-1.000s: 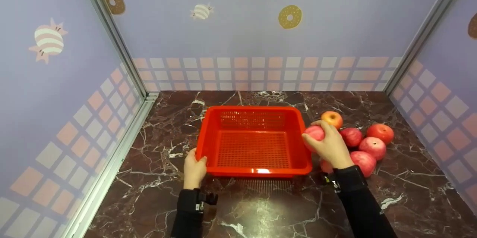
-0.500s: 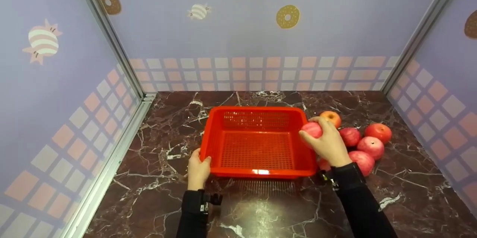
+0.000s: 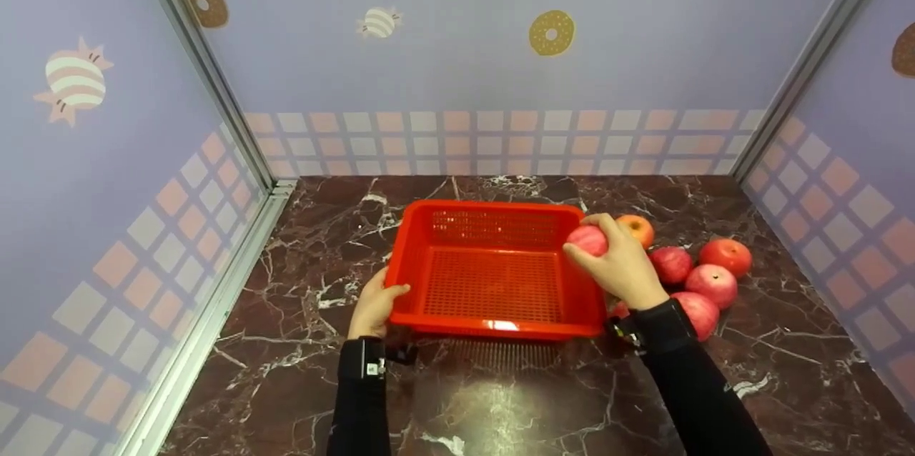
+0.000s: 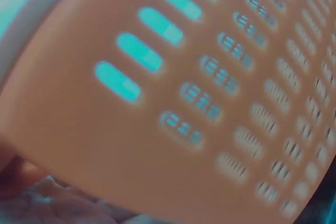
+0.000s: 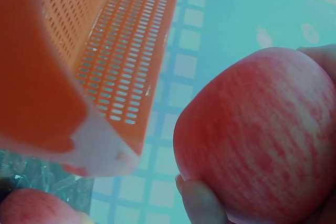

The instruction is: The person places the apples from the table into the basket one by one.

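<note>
Right grip's (image 3: 623,266) apple (image 5: 262,137), wrist-view streaks

Basket (image 3: 493,284) before wall (image 3: 457,77), left fingers (image 3: 397,290) at its left side, apple (image 3: 586,240) in right fingers (image 3: 606,225) by its right side, other apples (image 3: 713,287) farther right on desk (image 3: 286,377).

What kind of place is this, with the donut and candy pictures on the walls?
It looks like a little booth set up for tabletop activities, though I can't be sure. Purple printed walls line the back and sides of a dark marbled table, and metal strips run up the corners.
</note>
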Available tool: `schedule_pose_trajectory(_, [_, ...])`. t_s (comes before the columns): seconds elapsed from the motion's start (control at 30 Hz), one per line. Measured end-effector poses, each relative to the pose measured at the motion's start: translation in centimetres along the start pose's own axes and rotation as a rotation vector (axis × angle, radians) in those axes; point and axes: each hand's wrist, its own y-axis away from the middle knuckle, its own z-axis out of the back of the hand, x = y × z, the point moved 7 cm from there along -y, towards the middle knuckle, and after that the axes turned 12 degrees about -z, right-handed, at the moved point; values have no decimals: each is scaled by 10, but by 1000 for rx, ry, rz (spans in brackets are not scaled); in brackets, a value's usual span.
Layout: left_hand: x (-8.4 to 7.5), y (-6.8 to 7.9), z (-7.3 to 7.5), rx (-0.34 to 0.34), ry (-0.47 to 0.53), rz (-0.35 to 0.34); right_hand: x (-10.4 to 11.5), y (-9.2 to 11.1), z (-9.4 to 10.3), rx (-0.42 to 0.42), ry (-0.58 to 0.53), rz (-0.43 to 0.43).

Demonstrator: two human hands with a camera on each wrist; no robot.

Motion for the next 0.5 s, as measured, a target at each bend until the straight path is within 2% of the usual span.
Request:
schedule_pose_trajectory(0.1, [2, 0, -6, 28, 90, -17, 3, 1, 3, -1, 1, 6])
schedule_pose_trajectory(0.2, [2, 4, -9, 43, 114, -34, 6, 1, 4, 1, 1, 13])
schedule_pose_trajectory(0.5, [0, 11, -12, 16, 51, -36, 21, -5, -3, 9, 9, 43])
